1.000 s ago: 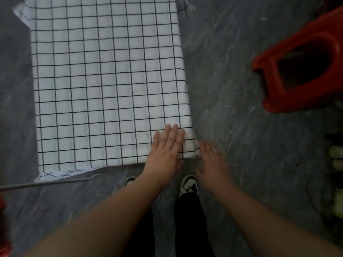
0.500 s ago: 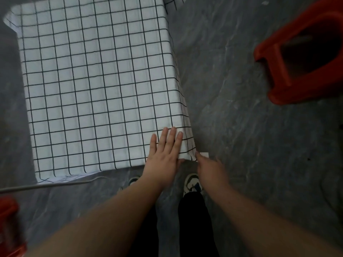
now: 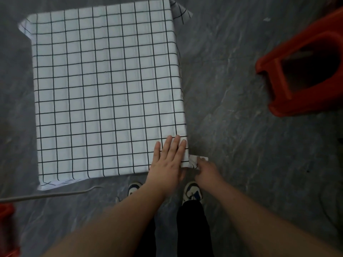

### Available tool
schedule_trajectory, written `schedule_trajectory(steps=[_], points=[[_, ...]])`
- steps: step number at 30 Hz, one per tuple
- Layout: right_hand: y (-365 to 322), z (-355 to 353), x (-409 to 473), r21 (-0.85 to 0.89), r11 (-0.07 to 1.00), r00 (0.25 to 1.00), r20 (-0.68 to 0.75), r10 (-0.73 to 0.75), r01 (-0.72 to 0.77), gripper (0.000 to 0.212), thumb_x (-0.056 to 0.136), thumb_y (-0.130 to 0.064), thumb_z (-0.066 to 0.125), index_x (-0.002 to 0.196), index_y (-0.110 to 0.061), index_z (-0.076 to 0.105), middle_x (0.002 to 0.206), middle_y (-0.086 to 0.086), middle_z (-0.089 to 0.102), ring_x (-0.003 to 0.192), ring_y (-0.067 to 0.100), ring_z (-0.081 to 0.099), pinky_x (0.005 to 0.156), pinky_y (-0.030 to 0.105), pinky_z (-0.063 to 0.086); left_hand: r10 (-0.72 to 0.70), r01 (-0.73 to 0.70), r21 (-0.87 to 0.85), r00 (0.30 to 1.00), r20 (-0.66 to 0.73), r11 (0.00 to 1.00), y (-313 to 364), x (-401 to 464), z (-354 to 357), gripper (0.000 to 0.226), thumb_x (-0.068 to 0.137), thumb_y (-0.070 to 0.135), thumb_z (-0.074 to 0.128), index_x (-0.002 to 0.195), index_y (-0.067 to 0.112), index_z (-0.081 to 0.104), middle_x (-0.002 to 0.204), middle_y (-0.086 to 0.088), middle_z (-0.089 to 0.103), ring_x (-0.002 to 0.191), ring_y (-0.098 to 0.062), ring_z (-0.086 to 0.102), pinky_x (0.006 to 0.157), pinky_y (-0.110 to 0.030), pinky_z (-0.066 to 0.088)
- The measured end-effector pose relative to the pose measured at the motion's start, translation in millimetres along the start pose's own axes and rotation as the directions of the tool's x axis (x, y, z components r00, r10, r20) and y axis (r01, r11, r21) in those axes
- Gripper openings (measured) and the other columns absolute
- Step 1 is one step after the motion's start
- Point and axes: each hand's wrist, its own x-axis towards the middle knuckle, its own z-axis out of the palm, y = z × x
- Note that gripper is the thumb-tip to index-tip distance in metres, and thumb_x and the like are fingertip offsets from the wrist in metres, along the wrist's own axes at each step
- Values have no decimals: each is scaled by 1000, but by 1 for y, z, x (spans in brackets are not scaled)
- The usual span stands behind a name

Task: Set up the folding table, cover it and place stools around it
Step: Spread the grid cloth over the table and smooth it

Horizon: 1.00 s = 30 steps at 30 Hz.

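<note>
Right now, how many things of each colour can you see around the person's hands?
White with black grid: 1, the tablecloth
Red: 2, a stool on the right and a red object, blurred, at the lower left edge
Grey: 1, a thin rod on the floor
Total: 4

1. The cover [image 3: 104,93] on the table looks like thin cloth or sheet, matt white with a fine black grid, lying mostly smooth with faint lengthwise ripples.
2. Its near right corner, pinched by the right hand [image 3: 206,168], is creased and folded.
3. The stool [image 3: 304,71] at the right looks like moulded red plastic, smooth with a slight sheen.
4. The floor [image 3: 232,127] is grey and stone-like, veined, with a dull sheen.
5. The shoes [image 3: 192,191] look white with dark panels; their material is unclear.
</note>
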Motion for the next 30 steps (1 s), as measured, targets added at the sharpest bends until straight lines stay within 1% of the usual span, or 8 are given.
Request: schedule_trajectory(steps=[3, 6, 11, 15, 21, 24, 27, 30], points=[[-4, -13, -2, -91, 995, 991, -121, -48, 37, 89, 89, -22, 60, 158, -14, 5, 166, 7, 9, 152, 26, 8, 121, 32, 7, -20, 20, -9, 1000, -4, 1000, 5, -2, -6, 98, 89, 42, 55, 157, 18, -11, 165, -6, -15, 149, -26, -23, 120, -56, -8], [-8, -9, -6, -163, 969, 972, -113, -205, 185, 91, 93, -36, 57, 158, -18, -6, 166, -4, -5, 152, 17, -2, 124, 37, 5, -48, 48, 26, 999, -14, 998, 6, -3, -3, 103, 85, 45, 58, 157, 16, -9, 166, -11, -9, 151, -30, -17, 117, -62, -9], [-9, 19, -4, -111, 968, 956, -167, -240, 224, 75, 94, -35, 53, 158, -19, 16, 162, -1, 27, 147, 19, 28, 119, 46, 21, -62, 64, 43, 997, -36, 997, -2, -2, 11, 92, 91, 45, 49, 158, 15, -7, 165, -11, -10, 151, -30, -15, 117, -62, -7], [-20, 28, -2, 93, 967, 947, -242, -210, 238, 63, 88, -39, 29, 146, -18, 44, 141, 6, 56, 126, 25, 53, 109, 42, 37, -42, 43, 70, 999, -14, 997, -4, 0, 14, 90, 95, 38, 42, 154, 15, -22, 161, -10, -27, 147, -31, -28, 114, -62, -17], [-12, 37, 13, 165, 929, 916, -293, -274, 330, 54, 87, -15, 41, 139, -9, 53, 139, 12, 58, 128, 28, 54, 110, 43, 40, -78, 79, 63, 997, -20, 995, -2, 1, 12, 94, 96, 28, 43, 147, 16, -35, 158, -9, -34, 145, -31, -33, 112, -63, -21], [-18, 32, 9, 149, 932, 909, -315, -272, 330, 56, 87, -17, 37, 141, -10, 51, 140, 12, 57, 128, 28, 52, 112, 38, 36, -66, 68, 70, 997, -25, 995, -2, 1, 12, 96, 95, 28, 47, 149, 16, -31, 159, -10, -30, 147, -32, -29, 113, -63, -20], [-19, 32, 7, 204, 936, 941, -245, -235, 287, 56, 90, -23, 37, 144, -16, 49, 143, 9, 55, 130, 26, 51, 111, 45, 39, -88, 89, 47, 996, -6, 995, -2, 1, 12, 100, 92, 34, 56, 154, 14, -19, 163, -11, -18, 150, -33, -18, 115, -63, -14], [-15, 32, 6, 211, 957, 974, -146, -172, 200, 50, 92, -20, 39, 140, -13, 52, 141, 12, 55, 129, 30, 51, 109, 45, 40, -87, 84, 42, 994, 64, 996, 0, 0, 3, 99, 96, 49, 45, 149, 17, -32, 158, -8, -34, 145, -31, -33, 113, -62, -21]])
